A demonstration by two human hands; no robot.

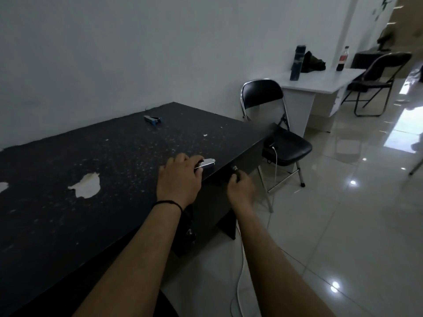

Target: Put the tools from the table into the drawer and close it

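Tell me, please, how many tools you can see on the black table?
2. A blue-handled tool lies near the far edge of the table; a silver tool sits at the front edge under the left hand. Others may be hidden.

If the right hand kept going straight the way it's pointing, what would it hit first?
Probably the small metal drawer knob on the dark table's front: the right hand points up at it, fingers seemingly touching already, though depth is unclear.

Silver tool (207, 162) at table edge (229, 165)
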